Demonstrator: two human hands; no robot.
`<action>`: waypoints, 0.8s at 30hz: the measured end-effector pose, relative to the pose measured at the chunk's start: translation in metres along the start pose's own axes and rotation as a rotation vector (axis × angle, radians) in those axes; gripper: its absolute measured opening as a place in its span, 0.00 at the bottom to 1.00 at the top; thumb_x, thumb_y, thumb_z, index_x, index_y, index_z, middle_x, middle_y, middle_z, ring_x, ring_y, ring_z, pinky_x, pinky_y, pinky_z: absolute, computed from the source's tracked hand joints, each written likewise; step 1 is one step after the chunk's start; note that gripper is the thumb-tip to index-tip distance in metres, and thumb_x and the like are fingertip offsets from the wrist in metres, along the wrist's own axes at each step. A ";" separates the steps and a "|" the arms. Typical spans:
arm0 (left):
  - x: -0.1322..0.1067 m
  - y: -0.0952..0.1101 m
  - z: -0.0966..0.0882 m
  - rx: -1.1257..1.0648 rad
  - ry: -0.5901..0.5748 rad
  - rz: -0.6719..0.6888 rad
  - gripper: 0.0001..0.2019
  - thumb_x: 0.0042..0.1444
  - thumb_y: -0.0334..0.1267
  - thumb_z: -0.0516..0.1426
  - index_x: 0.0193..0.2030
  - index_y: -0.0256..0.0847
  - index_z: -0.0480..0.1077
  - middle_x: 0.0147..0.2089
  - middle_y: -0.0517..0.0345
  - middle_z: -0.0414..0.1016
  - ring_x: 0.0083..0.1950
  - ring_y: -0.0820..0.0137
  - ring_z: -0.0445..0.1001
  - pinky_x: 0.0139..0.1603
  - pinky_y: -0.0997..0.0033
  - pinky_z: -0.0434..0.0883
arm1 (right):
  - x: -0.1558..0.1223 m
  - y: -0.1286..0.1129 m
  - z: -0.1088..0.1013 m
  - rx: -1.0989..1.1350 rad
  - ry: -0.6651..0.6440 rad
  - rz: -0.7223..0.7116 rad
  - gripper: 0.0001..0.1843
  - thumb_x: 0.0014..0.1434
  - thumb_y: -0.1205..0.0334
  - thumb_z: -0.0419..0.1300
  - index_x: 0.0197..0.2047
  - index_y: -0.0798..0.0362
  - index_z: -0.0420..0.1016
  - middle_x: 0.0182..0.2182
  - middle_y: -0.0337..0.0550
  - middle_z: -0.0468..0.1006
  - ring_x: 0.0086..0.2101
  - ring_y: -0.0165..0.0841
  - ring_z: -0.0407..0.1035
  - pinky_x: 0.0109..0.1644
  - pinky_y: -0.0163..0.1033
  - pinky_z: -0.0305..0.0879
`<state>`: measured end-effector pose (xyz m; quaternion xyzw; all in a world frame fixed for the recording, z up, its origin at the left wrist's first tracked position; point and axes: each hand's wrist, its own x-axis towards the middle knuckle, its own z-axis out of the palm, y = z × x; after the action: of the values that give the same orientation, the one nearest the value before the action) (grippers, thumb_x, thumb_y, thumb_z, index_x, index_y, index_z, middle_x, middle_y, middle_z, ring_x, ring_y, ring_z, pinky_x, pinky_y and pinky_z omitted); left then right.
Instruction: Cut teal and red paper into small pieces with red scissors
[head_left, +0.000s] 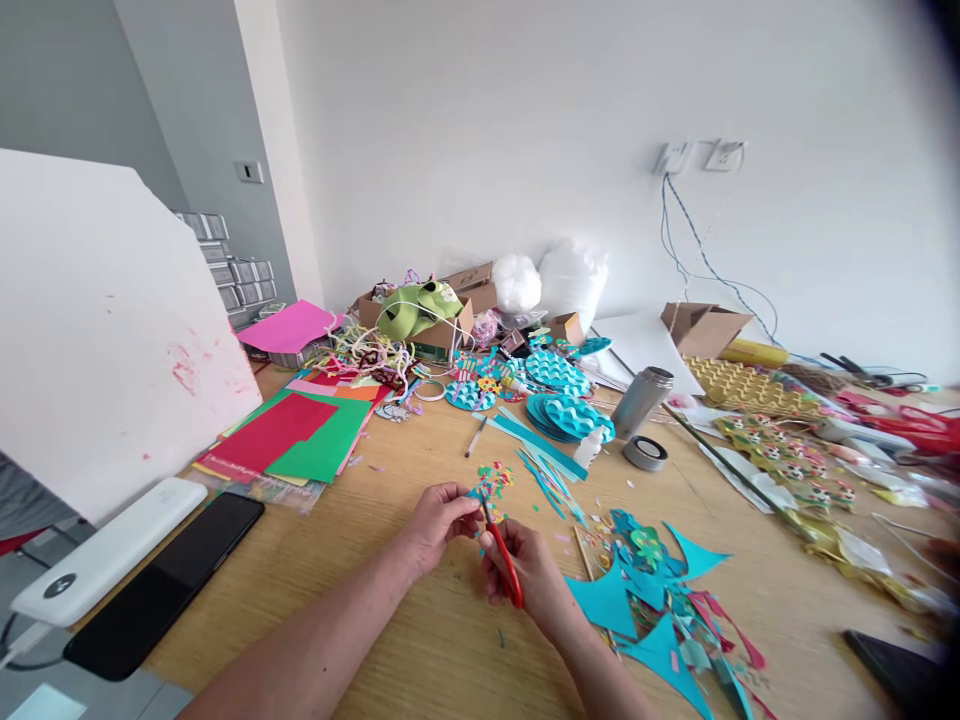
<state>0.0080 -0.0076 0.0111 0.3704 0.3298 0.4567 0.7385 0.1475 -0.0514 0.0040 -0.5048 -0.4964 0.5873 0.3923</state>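
Scissors hndls (508,572) smooth plstc; flask (640,405) mtl; phone (171,580) glossy; tbl (420,460) wd.

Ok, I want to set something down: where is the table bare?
Between the black glossy phone, green paper sheet and left forearm; also between pointed blue paper scraps and the long green stick. It's crowded around the lime-green bundle at the back.

the wall (450,120) is bright, light soft w/ weak shadows; r. edge dark & blurry, phone (165,585) at l. looks stretched.
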 end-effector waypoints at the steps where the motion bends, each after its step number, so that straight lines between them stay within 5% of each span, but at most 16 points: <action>1: 0.000 0.000 0.000 -0.003 0.002 -0.001 0.07 0.42 0.35 0.62 0.25 0.34 0.70 0.24 0.58 0.72 0.24 0.76 0.68 0.28 0.74 0.64 | 0.000 0.000 0.000 -0.001 -0.001 0.000 0.23 0.46 0.43 0.62 0.25 0.52 0.57 0.14 0.30 0.68 0.12 0.27 0.66 0.13 0.29 0.58; 24: 0.000 0.001 -0.001 -0.002 0.014 0.011 0.08 0.41 0.35 0.63 0.25 0.34 0.69 0.23 0.57 0.72 0.24 0.75 0.68 0.27 0.75 0.63 | -0.003 -0.004 0.000 -0.074 -0.013 0.006 0.25 0.44 0.39 0.60 0.24 0.51 0.56 0.13 0.30 0.66 0.13 0.28 0.65 0.14 0.31 0.57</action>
<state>0.0068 -0.0076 0.0112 0.3682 0.3322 0.4638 0.7342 0.1480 -0.0533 0.0088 -0.5166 -0.5188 0.5731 0.3682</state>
